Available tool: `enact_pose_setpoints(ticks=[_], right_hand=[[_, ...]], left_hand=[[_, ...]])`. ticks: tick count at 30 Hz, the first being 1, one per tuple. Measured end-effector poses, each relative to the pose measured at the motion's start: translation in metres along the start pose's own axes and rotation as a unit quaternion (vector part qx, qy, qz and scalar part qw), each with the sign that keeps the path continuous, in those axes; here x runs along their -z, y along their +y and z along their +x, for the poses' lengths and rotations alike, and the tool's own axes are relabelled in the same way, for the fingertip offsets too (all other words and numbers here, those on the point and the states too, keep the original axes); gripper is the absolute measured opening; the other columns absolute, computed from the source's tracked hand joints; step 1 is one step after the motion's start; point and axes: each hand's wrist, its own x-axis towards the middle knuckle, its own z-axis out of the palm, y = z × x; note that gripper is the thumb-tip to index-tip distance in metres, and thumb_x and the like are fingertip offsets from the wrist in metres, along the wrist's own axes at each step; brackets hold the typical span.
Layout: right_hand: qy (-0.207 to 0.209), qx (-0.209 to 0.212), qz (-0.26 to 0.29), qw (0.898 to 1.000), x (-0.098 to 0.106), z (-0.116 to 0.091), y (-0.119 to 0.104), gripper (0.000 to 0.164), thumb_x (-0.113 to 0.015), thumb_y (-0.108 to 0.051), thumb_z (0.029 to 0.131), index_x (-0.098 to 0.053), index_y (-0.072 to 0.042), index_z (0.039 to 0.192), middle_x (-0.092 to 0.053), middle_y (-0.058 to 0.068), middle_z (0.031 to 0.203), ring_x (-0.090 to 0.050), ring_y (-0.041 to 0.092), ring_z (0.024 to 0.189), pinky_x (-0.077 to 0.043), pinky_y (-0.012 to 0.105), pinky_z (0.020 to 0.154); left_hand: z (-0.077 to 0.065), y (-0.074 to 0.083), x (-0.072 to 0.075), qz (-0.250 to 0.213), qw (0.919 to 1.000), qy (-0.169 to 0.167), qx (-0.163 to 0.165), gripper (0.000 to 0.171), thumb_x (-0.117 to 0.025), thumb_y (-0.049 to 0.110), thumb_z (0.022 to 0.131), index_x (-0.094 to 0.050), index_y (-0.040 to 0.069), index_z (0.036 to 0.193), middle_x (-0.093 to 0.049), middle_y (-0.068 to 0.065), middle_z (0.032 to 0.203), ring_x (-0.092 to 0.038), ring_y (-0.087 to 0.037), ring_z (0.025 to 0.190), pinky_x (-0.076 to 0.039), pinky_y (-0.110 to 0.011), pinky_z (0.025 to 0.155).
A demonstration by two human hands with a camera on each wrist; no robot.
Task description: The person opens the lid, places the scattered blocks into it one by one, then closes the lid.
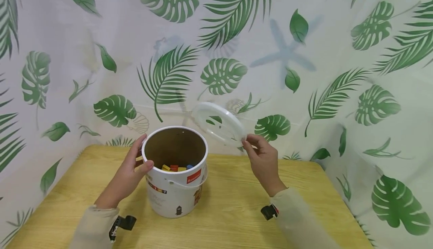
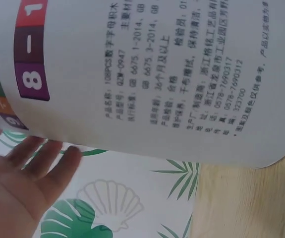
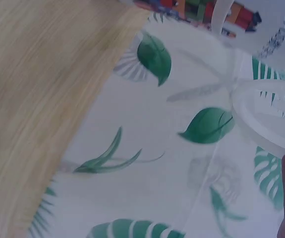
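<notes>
A white round bucket (image 1: 176,194) stands upright on the table with its top uncovered. Down inside it lie several coloured blocks (image 1: 174,168), in red, yellow and blue. My left hand (image 1: 126,175) holds the bucket's left side, thumb at the rim and fingers around the outer wall. In the left wrist view the fingers (image 2: 60,171) lie against the printed wall. Off to the right, my right hand (image 1: 264,162) pinches the edge of a round lid (image 1: 233,128) with a white rim and see-through middle. The lid is tilted in the air, apart from the bucket.
A white carry handle (image 1: 189,185) hangs down the bucket's front right. The wood-grain table (image 1: 236,211) runs back to a white leaf-printed cloth (image 1: 216,27) behind and at the sides. A black camera mount (image 1: 269,212) sits at the right wrist, another mount (image 1: 123,224) at the left.
</notes>
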Motion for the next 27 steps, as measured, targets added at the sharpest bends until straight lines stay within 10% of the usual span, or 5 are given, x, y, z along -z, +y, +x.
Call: enact_pose_setpoints(ticks=[8,17,27], right_hand=[[-0.048,0.141,-0.068,0.986,-0.026,0.004,-0.024,0.025,-0.072,0.005,0.092,-0.071,0.000,0.117,-0.074,0.015,0.112,-0.075,0.028,0.099,-0.059,0.029,0.084],[-0.115,0.293,-0.149,0.937,-0.040,0.001,-0.038,0.027,-0.073,-0.004,0.095,-0.068,-0.002,0.121,-0.070,0.012,0.125,-0.069,0.026,0.116,-0.054,0.035,0.100],[-0.171,0.335,-0.144,0.915,-0.050,-0.004,-0.046,0.035,-0.080,-0.002,0.087,-0.070,-0.003,0.121,-0.068,0.010,0.127,-0.067,0.024,0.120,-0.052,0.031,0.102]], left_hand=[[0.009,0.016,0.001,0.010,0.9966,0.062,-0.053,0.080,-0.059,0.036,0.102,-0.013,0.026,0.166,-0.024,-0.015,0.166,-0.027,-0.040,0.151,-0.025,-0.067,0.117],[0.018,0.033,0.003,0.047,0.9952,0.050,-0.070,0.077,-0.058,0.041,0.101,-0.019,0.023,0.166,-0.020,-0.011,0.168,-0.019,-0.036,0.154,-0.019,-0.070,0.118],[0.018,0.032,0.010,0.127,0.9900,0.017,-0.059,0.067,-0.064,0.038,0.098,-0.041,0.017,0.158,-0.031,-0.017,0.163,-0.027,-0.041,0.151,-0.026,-0.077,0.110]])
